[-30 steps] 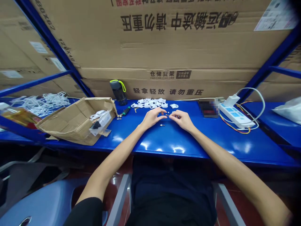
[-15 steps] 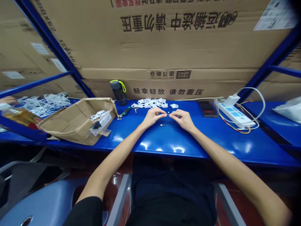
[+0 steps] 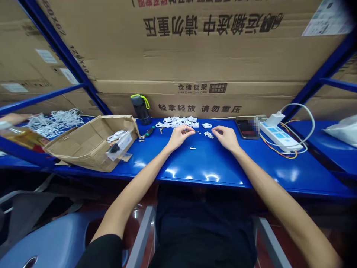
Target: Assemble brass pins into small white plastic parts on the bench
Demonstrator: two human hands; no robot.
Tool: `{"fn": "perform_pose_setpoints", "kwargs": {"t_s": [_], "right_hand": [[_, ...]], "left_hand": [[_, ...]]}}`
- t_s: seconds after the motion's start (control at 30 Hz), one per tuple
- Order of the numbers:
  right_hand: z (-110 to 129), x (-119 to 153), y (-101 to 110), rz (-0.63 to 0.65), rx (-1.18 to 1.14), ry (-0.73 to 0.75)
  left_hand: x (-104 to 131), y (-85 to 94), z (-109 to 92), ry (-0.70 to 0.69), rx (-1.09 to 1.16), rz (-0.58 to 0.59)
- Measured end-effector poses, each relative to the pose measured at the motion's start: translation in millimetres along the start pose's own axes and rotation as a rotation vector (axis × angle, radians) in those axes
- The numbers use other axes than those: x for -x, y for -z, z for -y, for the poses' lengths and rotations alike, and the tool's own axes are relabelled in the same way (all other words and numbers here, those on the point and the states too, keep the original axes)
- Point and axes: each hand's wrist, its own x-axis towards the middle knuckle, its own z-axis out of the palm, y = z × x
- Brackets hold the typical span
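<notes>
My left hand [image 3: 178,137] is closed in a pinch on a thin brass-coloured pin [image 3: 196,131], which points right from the fingertips. A tiny white piece [image 3: 200,133] shows by the pin's end; whether they touch is unclear. My right hand [image 3: 226,137] is apart from the left, thumb and forefinger pressed together; anything between them is too small to make out. Just left of its fingertips lies a cluster of small white pieces [image 3: 208,134]. A small white-and-metal part [image 3: 192,148] rests on the blue tabletop [image 3: 178,163], nearer to me.
White ring-shaped parts [image 3: 178,122] lie along the back, with one ring part [image 3: 206,125] separate. To the left are a green screwdriver [image 3: 150,131], a bottle [image 3: 141,109] and an open cardboard box [image 3: 80,147]. A phone [image 3: 247,128] and power strip [image 3: 280,136] lie right.
My hands have drawn apart, the right moving rightward and uncovering the white cluster. The pin stays in my left hand. At far left, another person's hand has reached further toward the white cords.
</notes>
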Motion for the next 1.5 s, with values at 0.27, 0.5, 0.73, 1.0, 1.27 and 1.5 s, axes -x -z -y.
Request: {"fn": "perform_pose_setpoints", "kwargs": {"t_s": [0.27, 0.5, 0.73, 1.0, 1.27, 1.5], "right_hand": [[-22, -4, 8, 0.237, 0.107, -0.002], [-22, -6, 11, 0.32, 0.047, -0.057], [-22, -6, 9, 0.3, 0.061, -0.04], [-17, -4, 9, 0.278, 0.078, -0.042], [5, 1, 8, 0.207, -0.291, -0.003], [13, 3, 2, 0.175, -0.474, -0.023]], "left_hand": [[-2, 5.1, 0, 0.012, 0.016, -0.068], [-2, 3.6, 0, 0.005, -0.002, -0.051], [-2, 3.0, -1, -0.016, 0.001, -0.036], [-1, 1.6, 1, -0.046, -0.013, -0.011], [0, -1.4, 3, -0.068, 0.01, 0.013], [2, -4.5, 0, -0.073, 0.008, 0.034]]}}
